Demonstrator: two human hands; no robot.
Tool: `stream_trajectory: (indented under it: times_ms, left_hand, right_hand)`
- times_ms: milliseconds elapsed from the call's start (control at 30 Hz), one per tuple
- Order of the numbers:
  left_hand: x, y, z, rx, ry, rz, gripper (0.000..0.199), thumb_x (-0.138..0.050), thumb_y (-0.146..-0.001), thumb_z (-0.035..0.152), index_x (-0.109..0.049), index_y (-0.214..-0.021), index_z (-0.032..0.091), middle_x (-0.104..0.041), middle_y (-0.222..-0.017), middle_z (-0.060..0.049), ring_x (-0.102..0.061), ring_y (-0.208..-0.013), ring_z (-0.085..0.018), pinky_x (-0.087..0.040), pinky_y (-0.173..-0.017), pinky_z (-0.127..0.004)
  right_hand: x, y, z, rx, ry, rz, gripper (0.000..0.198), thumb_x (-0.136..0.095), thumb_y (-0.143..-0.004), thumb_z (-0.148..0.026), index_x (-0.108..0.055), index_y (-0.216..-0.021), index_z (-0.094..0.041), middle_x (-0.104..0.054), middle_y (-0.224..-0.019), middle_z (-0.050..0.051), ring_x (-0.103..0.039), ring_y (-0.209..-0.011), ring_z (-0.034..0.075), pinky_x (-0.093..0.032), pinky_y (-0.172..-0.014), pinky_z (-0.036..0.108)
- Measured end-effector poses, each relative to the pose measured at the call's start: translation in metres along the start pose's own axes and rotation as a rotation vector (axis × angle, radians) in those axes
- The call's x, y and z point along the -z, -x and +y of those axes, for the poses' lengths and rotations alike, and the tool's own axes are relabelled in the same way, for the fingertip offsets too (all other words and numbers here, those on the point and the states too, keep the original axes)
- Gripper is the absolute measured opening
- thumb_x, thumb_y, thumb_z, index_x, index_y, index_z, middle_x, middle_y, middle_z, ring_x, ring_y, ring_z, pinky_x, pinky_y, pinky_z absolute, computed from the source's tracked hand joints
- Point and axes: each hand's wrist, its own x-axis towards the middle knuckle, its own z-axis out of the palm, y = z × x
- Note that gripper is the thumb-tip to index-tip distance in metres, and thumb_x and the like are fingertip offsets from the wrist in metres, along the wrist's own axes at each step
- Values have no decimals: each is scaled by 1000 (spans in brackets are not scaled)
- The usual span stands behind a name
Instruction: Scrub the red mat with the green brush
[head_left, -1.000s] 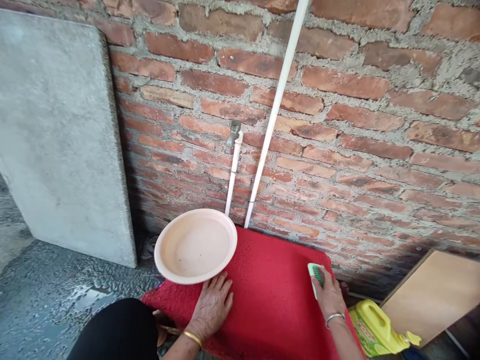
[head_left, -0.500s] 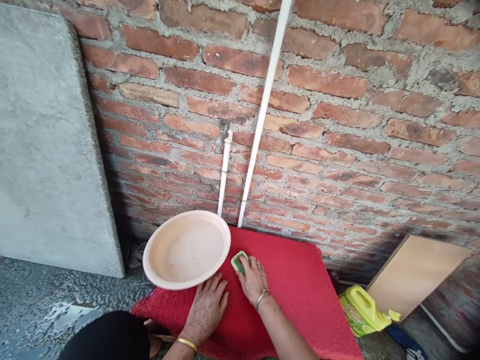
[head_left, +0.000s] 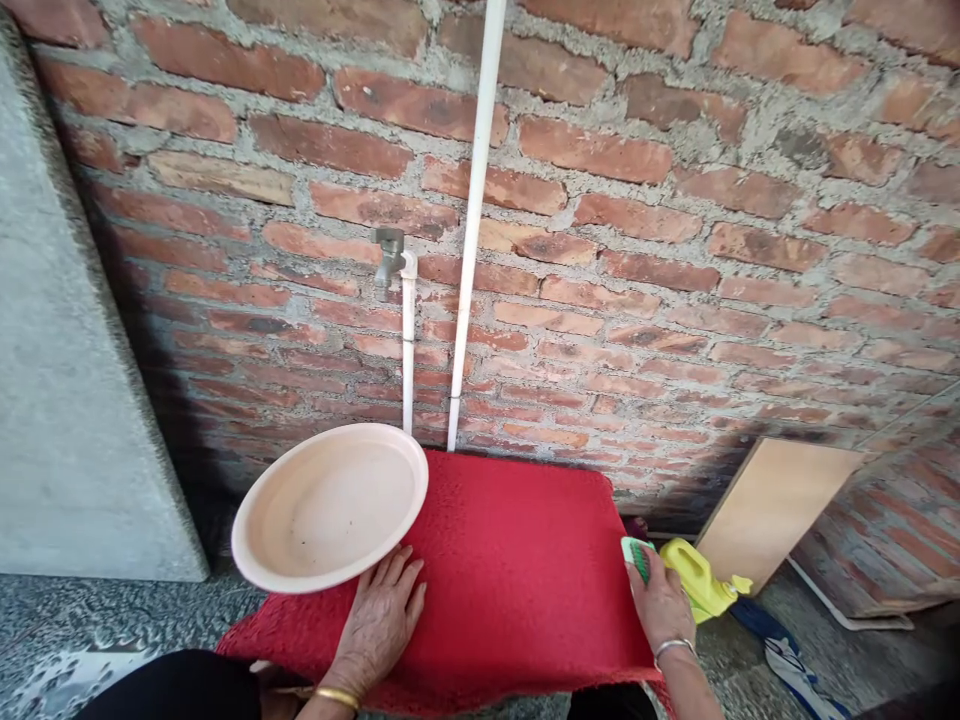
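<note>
My right hand (head_left: 664,603) grips a green and white scrub brush (head_left: 639,556) at the right edge of a red cloth (head_left: 517,560). The cloth covers a low table or stand. My left hand (head_left: 380,618) lies flat on the cloth, fingers spread, just below the rim of a pale pink basin (head_left: 330,508). A few dark specks show on the basin's bottom. A silver bracelet is on my right wrist, a gold one on the left.
A yellow jug (head_left: 701,580) stands on the floor beyond my right hand, before a leaning tan board (head_left: 784,505). Slippers (head_left: 799,675) lie nearby. Behind are a brick wall, white pipes (head_left: 476,200) and a tap (head_left: 389,262). A grey slab (head_left: 82,380) leans at left above wet floor.
My right hand has moved the scrub brush from beside the basin across to the cloth's right edge. My left hand stays by the basin. The view has turned somewhat to the right.
</note>
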Motion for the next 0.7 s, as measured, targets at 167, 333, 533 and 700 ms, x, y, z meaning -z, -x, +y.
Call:
stream_trajectory:
  times_ms: [167, 333, 533, 700]
  left_hand:
    - [-1, 1, -3, -19, -28, -11, 31, -50, -91, 24, -72, -113, 23, -70, -125, -8, -62, -119, -27, -45, -104, -46]
    - [0, 0, -5, -55, -63, 6, 31, -50, -92, 25, -72, -112, 23, -71, -124, -8, -64, -116, -26, -47, -102, -44]
    - [0, 1, -9, -69, -74, 9, 32, -48, -92, 25, -72, -112, 24, -71, -124, -7, -63, -117, -25, -47, -102, -42]
    - [-5, 3, -12, -95, -91, 46, 31, -49, -93, 27, -73, -111, 23, -72, -123, -7, -64, -116, -26, -47, -100, -43]
  right_hand:
    - [-12, 10, 56, -160, -331, 25, 67, -36, -83, -65, -50, -133, -23, -65, -119, 16, -63, -112, 33, -50, -97, 48]
    - [-9, 12, 61, -178, -498, 87, 84, -35, -72, -82, -54, -127, -23, -64, -121, 16, -60, -115, 36, -47, -101, 48]
    - [-14, 11, 33, 4, -473, 9, 65, -41, -79, -68, -57, -128, -26, -63, -118, 11, -61, -113, 29, -47, -99, 44]
    - [-18, 10, 40, 39, -453, -31, 63, -41, -80, -61, -56, -129, -23, -63, -123, 12, -63, -112, 28, -49, -97, 42]
